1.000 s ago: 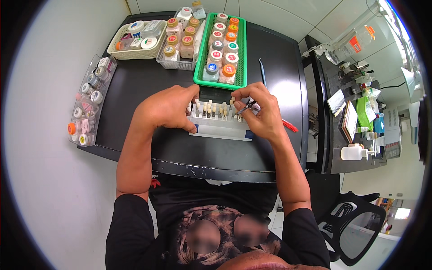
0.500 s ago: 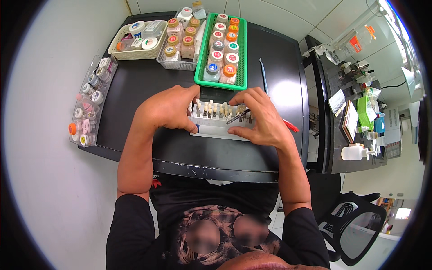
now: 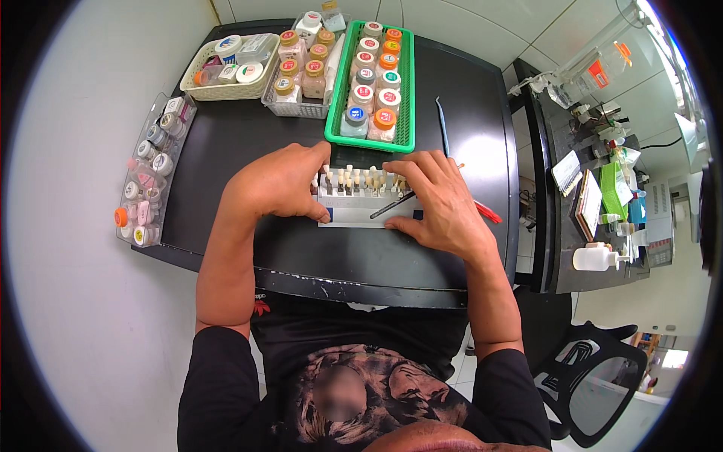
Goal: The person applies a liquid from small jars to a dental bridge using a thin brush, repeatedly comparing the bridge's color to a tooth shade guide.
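A silver-white holder [image 3: 361, 216] with rows of cream tooth-shaped shade tabs [image 3: 360, 181] lies on the black desk [image 3: 354, 267]. My left hand [image 3: 279, 182] is closed round the holder's left end, fingertips behind it and thumb at its front. My right hand [image 3: 440, 203] spans the holder's right end, fingers over the back and thumb at the front edge. A dark slender stick-like tool [image 3: 388, 207] runs from under that hand across the holder, apparently held in it. Just right of that hand lie a blue slender instrument [image 3: 443, 128] and a red-handled tool [image 3: 487, 213], partly hidden.
A green basket [image 3: 331, 132] of jars stands behind the holder, beside a clear basket [image 3: 294, 107] and a cream basket [image 3: 202, 91]. A clear tray [image 3: 128, 226] of pots lines the left edge, near the wall. A side counter [image 3: 557, 279] with bottles and pads is right.
My right hand has moved from pinching at the tabs to spanning the holder's right end, moving down and right. The dark tool now lies lower over the holder. My left hand is nearly unchanged.
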`<state>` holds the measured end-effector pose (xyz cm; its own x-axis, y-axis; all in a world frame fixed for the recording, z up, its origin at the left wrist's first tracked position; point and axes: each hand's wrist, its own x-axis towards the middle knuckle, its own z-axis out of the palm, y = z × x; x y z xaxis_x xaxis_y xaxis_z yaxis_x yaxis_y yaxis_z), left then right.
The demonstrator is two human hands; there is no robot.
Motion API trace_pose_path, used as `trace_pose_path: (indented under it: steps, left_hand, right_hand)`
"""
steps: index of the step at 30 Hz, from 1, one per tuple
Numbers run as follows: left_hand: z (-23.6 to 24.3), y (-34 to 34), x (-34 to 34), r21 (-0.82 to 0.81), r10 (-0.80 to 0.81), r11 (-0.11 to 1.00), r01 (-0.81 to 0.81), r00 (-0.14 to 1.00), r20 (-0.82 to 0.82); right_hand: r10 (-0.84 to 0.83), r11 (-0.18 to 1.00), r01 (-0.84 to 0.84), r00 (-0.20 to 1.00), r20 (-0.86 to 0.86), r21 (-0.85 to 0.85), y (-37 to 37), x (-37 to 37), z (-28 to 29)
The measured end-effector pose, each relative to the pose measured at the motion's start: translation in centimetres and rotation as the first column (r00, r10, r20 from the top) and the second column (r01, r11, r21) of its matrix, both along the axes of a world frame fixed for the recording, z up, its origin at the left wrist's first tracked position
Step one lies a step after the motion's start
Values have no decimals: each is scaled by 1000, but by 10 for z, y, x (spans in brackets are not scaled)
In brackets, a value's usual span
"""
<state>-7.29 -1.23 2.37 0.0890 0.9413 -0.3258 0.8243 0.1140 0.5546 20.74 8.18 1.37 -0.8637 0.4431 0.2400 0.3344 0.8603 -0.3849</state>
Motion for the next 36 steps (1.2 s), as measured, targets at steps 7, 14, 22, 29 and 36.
trace_pose_path:
  steps: [7, 14, 22, 29, 36]
  left_hand:
    - [2, 0, 1, -1, -2, 1000, 2, 1000, 14]
    - [2, -1, 0, -30, 0, 1000, 0, 1000, 14]
    - [-5, 0, 0, 32, -26, 999, 26, 1000, 0]
    - [-4, -1, 1, 24, -19, 1000, 19, 1000, -13]
    - [-4, -1, 1, 23, -19, 1000, 19, 1000, -1]
  right_hand:
    - [0, 1000, -1, 999, 42, 20, -2, 0, 4]
    - [-47, 997, 36, 988, -150, -70, 6, 5, 9]
    - [-288, 925, 181, 907, -306, -333, 27, 9, -17]
    - [-192, 922, 96, 955, -227, -375, 20, 0, -14]
    - [-223, 883, 112, 955, -197, -457, 22, 1, -19]
